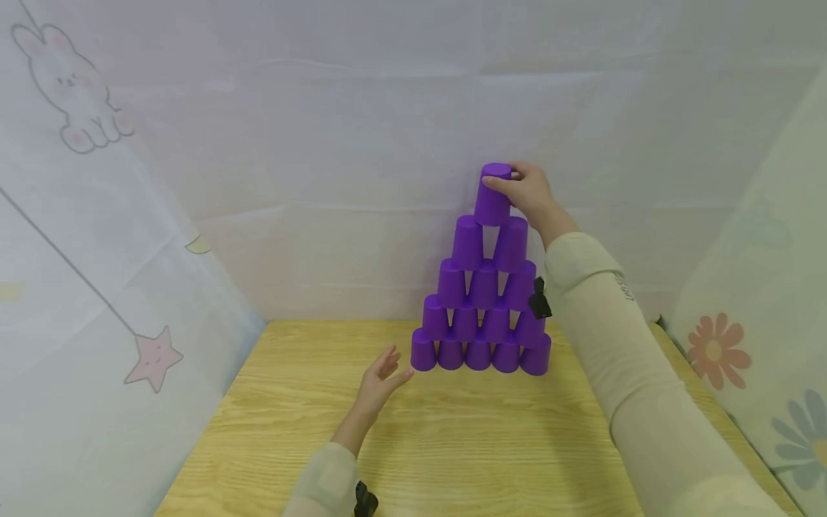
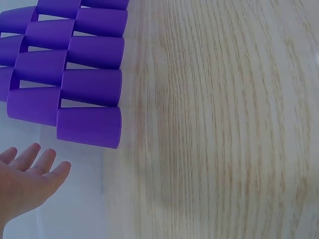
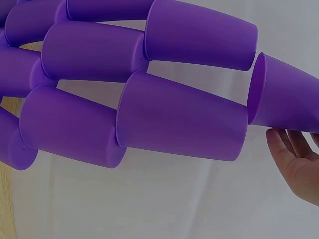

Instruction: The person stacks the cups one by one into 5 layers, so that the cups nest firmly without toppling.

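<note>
A purple cup [image 1: 492, 197], mouth down, is pinched between the thumb and fingers of my right hand [image 1: 531, 192]. It sits at the peak of a pyramid of upside-down purple cups [image 1: 478, 355], above the row of two. In the right wrist view the held cup [image 3: 289, 94] meets or nearly meets the base of one cup [image 3: 184, 119] below, with a thin gap to the other [image 3: 204, 35]. My left hand [image 1: 377, 384] is held beside the bottom left cup [image 1: 423, 350], fingers loosely extended and holding nothing. The left wrist view shows that hand [image 2: 30, 181] apart from the stack.
The pyramid stands near the back of a wood-grain table [image 1: 310, 373], close to a pale hanging cloth [image 1: 362, 179]. Cloth with printed figures borders both sides. A black wrist device [image 1: 539, 298] on my right arm overlaps the stack's right edge in the head view.
</note>
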### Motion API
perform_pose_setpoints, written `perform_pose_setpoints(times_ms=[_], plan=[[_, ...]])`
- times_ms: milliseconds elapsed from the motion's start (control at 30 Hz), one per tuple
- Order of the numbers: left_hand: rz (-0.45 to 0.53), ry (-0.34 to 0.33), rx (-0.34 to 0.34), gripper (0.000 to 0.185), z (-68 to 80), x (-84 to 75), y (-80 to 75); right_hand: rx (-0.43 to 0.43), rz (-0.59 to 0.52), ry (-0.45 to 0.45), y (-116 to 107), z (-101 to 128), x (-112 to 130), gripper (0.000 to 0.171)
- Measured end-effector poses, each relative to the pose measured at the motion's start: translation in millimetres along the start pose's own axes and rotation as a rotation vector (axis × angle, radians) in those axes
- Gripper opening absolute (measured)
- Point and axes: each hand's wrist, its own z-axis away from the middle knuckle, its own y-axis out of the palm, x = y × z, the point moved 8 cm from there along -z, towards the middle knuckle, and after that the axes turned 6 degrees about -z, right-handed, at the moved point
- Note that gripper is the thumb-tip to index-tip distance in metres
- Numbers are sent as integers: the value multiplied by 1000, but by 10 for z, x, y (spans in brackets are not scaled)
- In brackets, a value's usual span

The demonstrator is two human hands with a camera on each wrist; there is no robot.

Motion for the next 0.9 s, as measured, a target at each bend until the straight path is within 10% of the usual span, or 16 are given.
perform_pose_setpoints(times_ms=[667, 900], plan=[[-19, -15, 8, 77, -16, 167, 17, 4, -13, 29, 35, -37, -31, 58], [12, -19, 29, 75, 64, 7, 22, 11, 2, 35, -21, -9, -32, 66]])
